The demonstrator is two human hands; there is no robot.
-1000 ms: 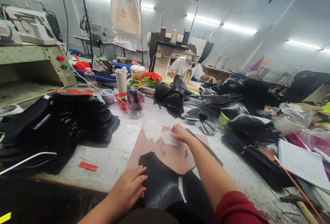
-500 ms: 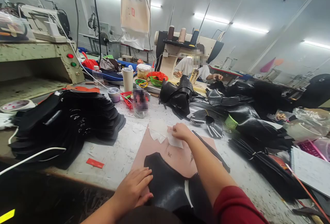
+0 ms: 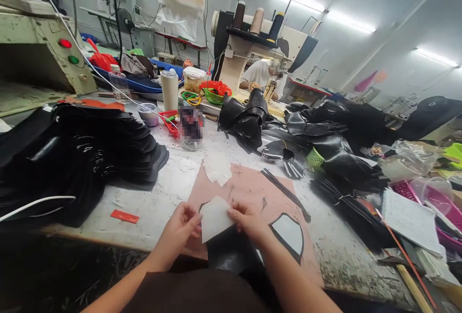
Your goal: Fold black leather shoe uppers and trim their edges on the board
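Between my two hands is a white paper-like piece (image 3: 215,218) with cut edges. My left hand (image 3: 182,226) pinches its left edge, fingers curled. At its right edge, the thumb and fingers of my right hand (image 3: 249,217) are closed on it. Below it lies a black leather piece (image 3: 229,251), partly covered by the white piece and my body. More white pieces (image 3: 217,169) rest at the back of the pink board (image 3: 249,185). Right of my right hand, a black-edged piece with a pale middle (image 3: 288,232) lies on the board.
A tall stack of black pieces (image 3: 104,144) stands at left, with a red strip (image 3: 124,216) in front. Black leather parts (image 3: 245,116) and a bundle of black strips (image 3: 346,207) lie right. Behind, a person (image 3: 256,75) sits at a sewing machine (image 3: 238,58). A hammer (image 3: 411,286) is at the right edge.
My right hand has come back from the white pieces with one of them. My left hand has lifted off the leather and now grips it too. The view has shifted.
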